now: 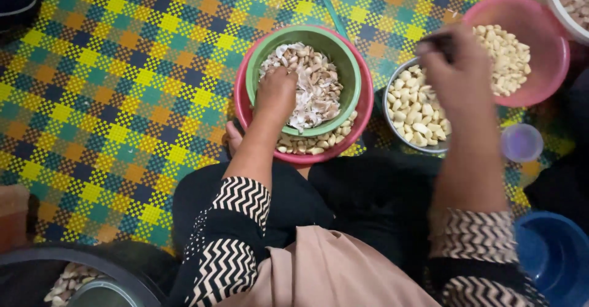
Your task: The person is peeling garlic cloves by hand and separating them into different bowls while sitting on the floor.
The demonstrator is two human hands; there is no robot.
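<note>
Reaching left hand point(275, 94) with curled fingers, grasp unclear, into papery garlic skins point(313, 86) in round green plastic bowl point(350, 74), right hand point(457, 77) pinching dark tool above peeled cloves point(414, 107) in steel bowl point(388, 107); best kept low.

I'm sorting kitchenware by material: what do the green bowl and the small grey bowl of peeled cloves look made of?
Green bowl: probably plastic, with flat opaque colour and a dull sheen. Grey bowl: likely metal, perhaps steel, with a thin silvery rim.

checkered mat point(123, 98), blue bucket point(555, 258), small clear cup point(521, 142)
</note>
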